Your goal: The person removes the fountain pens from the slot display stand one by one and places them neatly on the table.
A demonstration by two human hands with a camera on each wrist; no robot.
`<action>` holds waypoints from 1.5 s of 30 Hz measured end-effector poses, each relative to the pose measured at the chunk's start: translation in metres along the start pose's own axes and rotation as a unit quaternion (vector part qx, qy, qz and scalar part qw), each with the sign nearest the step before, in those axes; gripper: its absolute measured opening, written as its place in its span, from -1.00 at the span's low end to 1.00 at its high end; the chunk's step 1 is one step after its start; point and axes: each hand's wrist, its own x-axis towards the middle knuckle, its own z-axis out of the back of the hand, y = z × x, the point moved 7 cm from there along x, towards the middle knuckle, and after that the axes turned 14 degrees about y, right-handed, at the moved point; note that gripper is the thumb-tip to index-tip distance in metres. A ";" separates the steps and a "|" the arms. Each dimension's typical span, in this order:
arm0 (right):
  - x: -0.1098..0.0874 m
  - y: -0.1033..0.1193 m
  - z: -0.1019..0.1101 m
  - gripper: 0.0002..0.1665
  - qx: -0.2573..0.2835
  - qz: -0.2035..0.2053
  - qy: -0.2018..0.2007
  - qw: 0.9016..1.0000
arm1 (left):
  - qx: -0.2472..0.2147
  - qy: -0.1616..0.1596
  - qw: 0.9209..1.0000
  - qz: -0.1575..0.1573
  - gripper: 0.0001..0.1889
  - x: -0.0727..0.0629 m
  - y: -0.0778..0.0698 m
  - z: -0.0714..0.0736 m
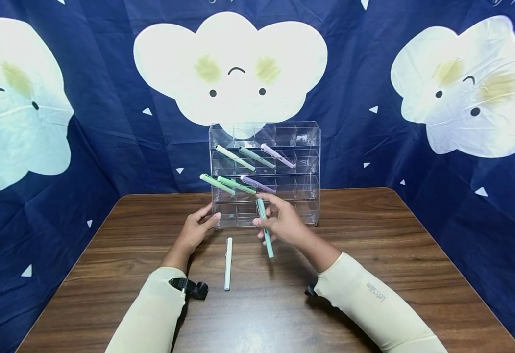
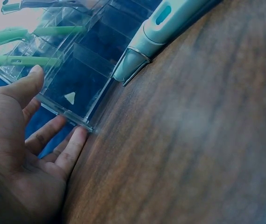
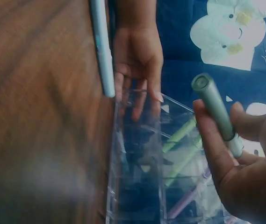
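Note:
A clear acrylic pen rack with several tiers of compartments stands upright at the back of the table. My left hand is at its lower left side; in the left wrist view straight, spread fingers touch the bottom edge. My right hand pinches a teal pen between thumb and fingers before the lowest tier, the pen tilted. A white pen lies on the table in front of the rack. Green pens and a purple pen lean in a lower tier.
Higher up, a pale green pen, a grey-green pen and a lilac pen lean in the rack. The wooden table ends at a blue cloth backdrop with cloud prints.

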 end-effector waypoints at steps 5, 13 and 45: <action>0.000 -0.013 -0.008 -0.05 0.033 -0.037 0.017 0.999 | 0.009 0.003 1.000 0.003 -0.34 -0.001 -0.002 -0.001; -0.001 -0.022 -0.018 -0.04 0.057 -0.074 0.064 0.994 | 0.016 0.006 1.000 0.008 -0.32 -0.002 -0.005 -0.001; 0.000 -0.037 -0.037 -0.10 0.115 -0.126 0.125 0.977 | 0.020 0.006 1.000 0.018 -0.30 -0.002 -0.001 0.000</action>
